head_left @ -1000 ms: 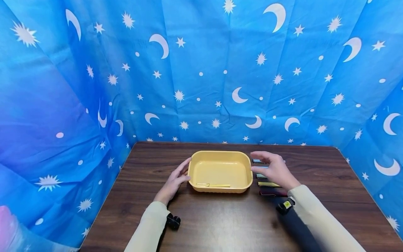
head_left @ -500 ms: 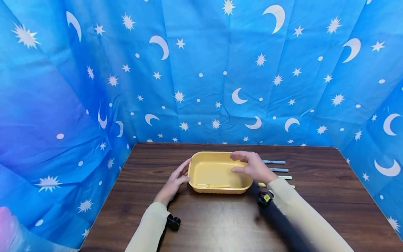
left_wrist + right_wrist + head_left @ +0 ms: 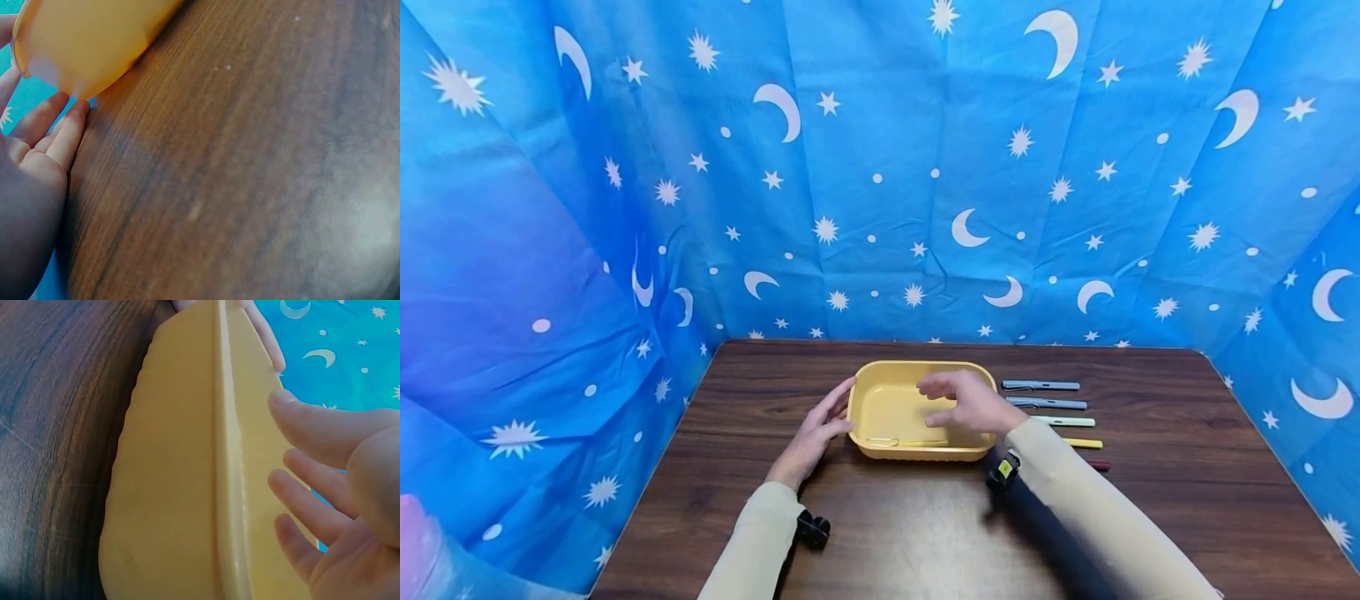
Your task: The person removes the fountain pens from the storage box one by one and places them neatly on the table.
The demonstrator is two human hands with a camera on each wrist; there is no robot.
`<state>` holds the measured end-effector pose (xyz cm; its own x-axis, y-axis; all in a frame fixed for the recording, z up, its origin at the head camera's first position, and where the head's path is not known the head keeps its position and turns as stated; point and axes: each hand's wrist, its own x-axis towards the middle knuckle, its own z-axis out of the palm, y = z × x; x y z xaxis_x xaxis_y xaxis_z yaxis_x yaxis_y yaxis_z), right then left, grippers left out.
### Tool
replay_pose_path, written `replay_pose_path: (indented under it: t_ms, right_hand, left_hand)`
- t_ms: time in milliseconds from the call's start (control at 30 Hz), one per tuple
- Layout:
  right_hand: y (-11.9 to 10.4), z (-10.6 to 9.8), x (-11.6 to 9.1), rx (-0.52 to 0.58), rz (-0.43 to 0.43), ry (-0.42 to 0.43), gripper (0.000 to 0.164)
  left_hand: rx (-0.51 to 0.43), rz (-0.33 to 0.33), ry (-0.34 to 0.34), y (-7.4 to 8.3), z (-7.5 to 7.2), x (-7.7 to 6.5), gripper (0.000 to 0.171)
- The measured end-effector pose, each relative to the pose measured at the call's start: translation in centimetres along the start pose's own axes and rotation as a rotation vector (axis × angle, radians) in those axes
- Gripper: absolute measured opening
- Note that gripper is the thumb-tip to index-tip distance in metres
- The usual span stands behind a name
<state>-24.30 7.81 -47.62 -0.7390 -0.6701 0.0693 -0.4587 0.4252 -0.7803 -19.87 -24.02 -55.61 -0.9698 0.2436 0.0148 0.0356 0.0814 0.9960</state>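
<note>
A yellow rectangular tub (image 3: 880, 400) stands on the brown table. My left hand (image 3: 811, 437) rests against its left end, fingers nearly straight; the left wrist view shows its fingertips (image 3: 78, 112) at the tub's outer wall. Over the tub's right half, my right hand (image 3: 966, 404) hovers with thumb and fingers spread and nothing between them. In the right wrist view those parted fingers (image 3: 306, 500) overlap the tub's inner wall. Inside the tub, along the near wall, lies a slim yellow pen (image 3: 917, 443) with a wire clip.
Right of the tub, pens lie side by side: a grey-blue pen (image 3: 1041, 386), a light blue pen (image 3: 1052, 404), a mint pen (image 3: 1072, 422), a yellow pen (image 3: 1084, 443) and a dark red pen (image 3: 1100, 466), partly behind my right sleeve. A blue star-and-moon cloth (image 3: 880, 250) hangs behind the table.
My right hand has moved left from beside the pens, across the tub's right rim, to over its inside. The pens show more now. The left hand and the tub have stayed put.
</note>
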Motion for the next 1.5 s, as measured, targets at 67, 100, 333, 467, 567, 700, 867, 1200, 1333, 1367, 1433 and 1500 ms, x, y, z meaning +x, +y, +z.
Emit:
replay_pose_path:
  t_ms: [67,100,333,467,567,700,867,1200,1333,1367,1433,1500]
  right_hand:
    - [0.1,0.3,0.2,-0.005,0.012,-0.03,0.057]
    - [0.0,0.5,0.3,-0.008,0.017,-0.046,0.057]
    - [0.1,1.3,0.6,0.008,0.037,-0.151,0.051]
    - [0.2,1.7,0.7,0.022,0.039,-0.19,0.05]
    - [0.3,2.0,0.8,0.021,0.02,-0.22,0.049]
    - [0.4,2.4,0.9,-0.014,0.018,-0.243,0.045]
    - [0.8,2.6,0.9,-0.029,0.066,-0.236,0.039]
    - [0.8,2.7,1.2,-0.099,0.053,-0.226,0.031]
    - [0.8,2.6,1.1,-0.096,0.034,-0.233,0.028]
    - [0.8,2.6,1.1,-0.097,0.032,-0.234,0.028]
    - [0.8,2.6,1.1,-0.102,0.025,-0.234,0.028]
    - [0.7,2.7,1.1,-0.11,0.029,-0.234,0.028]
  left_hand:
    - [-0.002,0.001,-0.001,0.0,0.0,0.0,0.073]
    - [-0.002,0.002,-0.001,0.0,0.0,0.0,0.073]
    - [-0.016,0.006,-0.009,0.1,-0.1,-0.2,0.074]
    - [-0.024,0.011,-0.017,0.2,0.0,-0.2,0.074]
    - [-0.028,0.014,-0.017,0.2,0.0,-0.2,0.075]
    - [-0.025,0.013,-0.011,0.0,0.1,-0.2,0.075]
    - [-0.015,0.009,-0.012,0.1,0.1,-0.3,0.074]
    - [-0.019,0.013,-0.028,0.2,-0.1,-0.1,0.073]
    - [-0.015,0.011,-0.023,0.0,-0.1,-0.1,0.073]
    - [-0.016,0.011,-0.02,0.0,-0.1,-0.1,0.073]
    - [-0.02,0.014,-0.021,0.1,-0.1,-0.1,0.074]
    - [-0.03,0.015,-0.022,0.2,0.0,-0.1,0.075]
